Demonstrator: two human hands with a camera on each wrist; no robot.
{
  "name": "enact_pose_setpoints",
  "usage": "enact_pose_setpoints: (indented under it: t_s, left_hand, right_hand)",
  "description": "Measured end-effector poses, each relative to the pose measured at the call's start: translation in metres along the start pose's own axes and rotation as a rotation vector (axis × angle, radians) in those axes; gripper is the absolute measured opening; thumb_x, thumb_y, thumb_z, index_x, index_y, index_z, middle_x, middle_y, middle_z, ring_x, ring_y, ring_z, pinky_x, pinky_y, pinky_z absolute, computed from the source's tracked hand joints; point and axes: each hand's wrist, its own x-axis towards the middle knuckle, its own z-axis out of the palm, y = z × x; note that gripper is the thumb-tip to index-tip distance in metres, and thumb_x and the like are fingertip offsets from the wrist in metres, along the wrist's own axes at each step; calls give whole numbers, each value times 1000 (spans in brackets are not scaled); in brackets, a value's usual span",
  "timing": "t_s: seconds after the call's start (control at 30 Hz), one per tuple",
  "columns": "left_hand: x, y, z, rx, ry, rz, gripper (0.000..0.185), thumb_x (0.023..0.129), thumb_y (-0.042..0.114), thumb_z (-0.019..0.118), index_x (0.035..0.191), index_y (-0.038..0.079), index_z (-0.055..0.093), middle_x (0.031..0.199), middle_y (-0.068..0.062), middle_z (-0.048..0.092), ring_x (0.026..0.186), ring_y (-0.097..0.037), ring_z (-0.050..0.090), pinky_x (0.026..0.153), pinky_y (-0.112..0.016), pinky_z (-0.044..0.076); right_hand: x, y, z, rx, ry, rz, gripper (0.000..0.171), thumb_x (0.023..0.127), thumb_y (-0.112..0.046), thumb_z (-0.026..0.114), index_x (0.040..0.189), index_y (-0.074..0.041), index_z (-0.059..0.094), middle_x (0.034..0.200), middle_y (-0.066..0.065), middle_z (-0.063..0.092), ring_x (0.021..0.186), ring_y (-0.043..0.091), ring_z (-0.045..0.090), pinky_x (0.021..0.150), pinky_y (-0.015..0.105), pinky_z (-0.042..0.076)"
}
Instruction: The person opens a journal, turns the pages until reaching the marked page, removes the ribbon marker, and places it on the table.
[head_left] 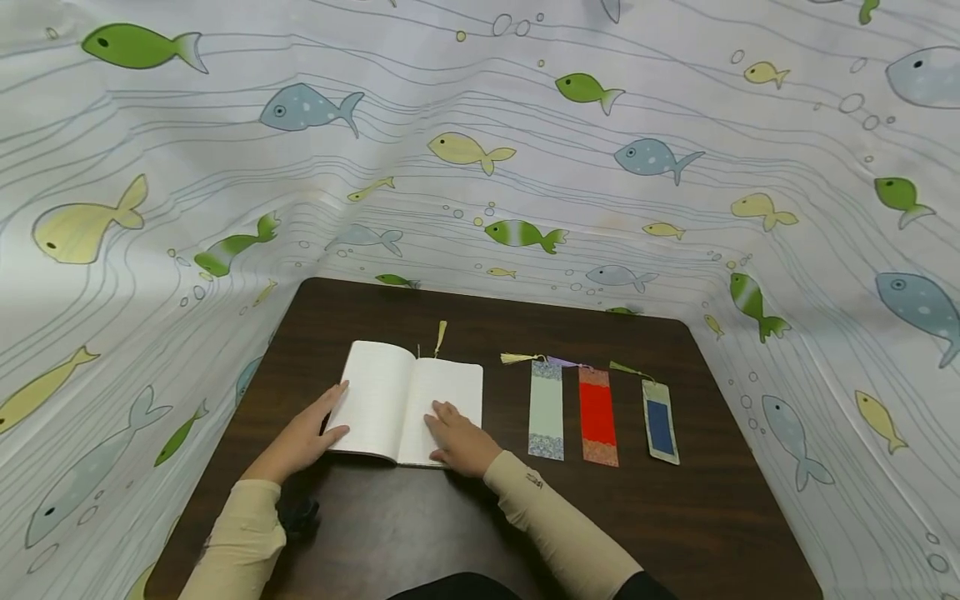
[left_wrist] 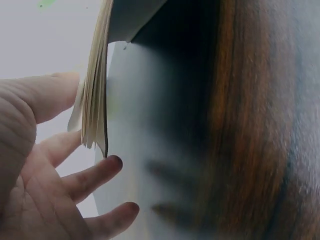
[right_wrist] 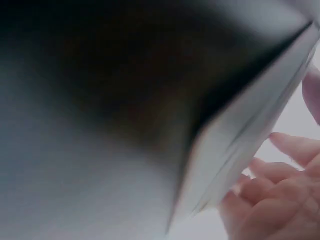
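Observation:
A notebook [head_left: 375,400] with blank-looking white pages lies open on the dark wooden table. My left hand [head_left: 303,437] holds its left edge, the thumb on the page side; in the left wrist view the thumb and fingers [left_wrist: 95,177] stand about the page stack [left_wrist: 92,100]. Flat on the lower part of the right-hand page rests my right hand [head_left: 461,437], its fingers relaxed. In the right wrist view the right hand [right_wrist: 277,195] shows beside the notebook's edge [right_wrist: 235,140]. A pale yellow tassel [head_left: 441,337] sticks out above the notebook's top edge.
Right of the notebook lie three tasselled bookmarks: a pale green one [head_left: 546,408], a red one [head_left: 597,414] and a smaller one with a blue panel [head_left: 661,427]. A fish-patterned white curtain [head_left: 480,192] surrounds the table [head_left: 720,517].

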Motion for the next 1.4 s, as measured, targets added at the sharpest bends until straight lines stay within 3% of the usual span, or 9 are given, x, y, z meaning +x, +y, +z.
enact_pose_setpoints:
  t_s: [0.1, 0.2, 0.33, 0.6, 0.87, 1.0, 1.17, 1.23, 1.4]
  left_hand:
    - [-2, -2, 1, 45, -1, 29, 58, 101, 19, 64, 151, -2, 44, 158, -37, 26, 138, -59, 33, 104, -73, 34]
    - [-3, -2, 1, 56, -7, 15, 54, 101, 19, 64, 148, -2, 48, 157, -37, 27, 137, -59, 34, 103, -73, 35]
    - [-2, -3, 1, 55, -5, 6, 55, 101, 19, 65, 148, -3, 47, 156, -39, 27, 138, -60, 33, 104, -73, 34]
    - [-1, 0, 1, 49, -9, 1, 56, 100, 19, 66, 148, -3, 47, 155, -40, 28, 138, -61, 32, 105, -74, 32]
    - [-3, 3, 1, 53, -6, -11, 56, 100, 22, 66, 147, -3, 48, 154, -40, 29, 137, -61, 33, 104, -75, 32]
    - [-3, 4, 0, 60, 3, -19, 55, 102, 24, 64, 147, -3, 49, 154, -40, 29, 137, -60, 33, 105, -73, 33]
    - [-3, 6, 0, 49, 16, -20, 51, 105, 25, 58, 147, -3, 49, 155, -39, 29, 138, -59, 33, 107, -73, 30]
    - [-2, 6, -1, 33, 23, -16, 49, 107, 25, 53, 147, -4, 48, 155, -39, 29, 139, -60, 31, 108, -73, 29]
    - [-2, 7, -2, -52, 26, -35, 52, 113, 30, 33, 148, -6, 46, 157, -39, 25, 142, -59, 27, 111, -73, 23]
  right_hand:
    - [-7, 13, -1, -47, -26, 118, 83, 93, -47, 72, 153, 2, 40, 161, 22, 33, 149, 35, 32, 118, 41, 33]
    - [-13, 21, -3, -53, -52, 193, 97, 85, -54, 77, 153, 5, 38, 162, 23, 31, 150, 35, 31, 117, 45, 36]
    - [-17, 25, -6, -97, -49, 217, 101, 80, -57, 79, 151, 4, 41, 161, 20, 35, 148, 33, 35, 114, 48, 38]
    - [-19, 21, -5, -298, 106, 190, 91, 74, -64, 76, 138, -2, 60, 147, 15, 54, 135, 28, 53, 109, 55, 43]
    - [-18, 22, 3, -251, 136, 328, 111, 76, -70, 73, 149, 7, 42, 155, 26, 41, 144, 43, 38, 116, 55, 33]
    - [-15, 21, -1, -117, 128, 327, 105, 81, -64, 73, 151, 6, 39, 159, 25, 35, 149, 42, 29, 117, 62, 25]
    - [-11, 15, -19, 237, 128, 297, 98, 90, -46, 75, 157, 6, 25, 163, 24, 28, 152, 41, 22, 116, 71, 15]
    - [-9, 9, -28, 397, 150, 254, 93, 94, -38, 73, 157, 6, 22, 163, 24, 28, 152, 40, 23, 117, 69, 13]
    - [-2, -10, -42, 727, 148, 107, 83, 103, -33, 61, 162, -1, 11, 167, 18, 22, 152, 30, 26, 121, 50, 25]
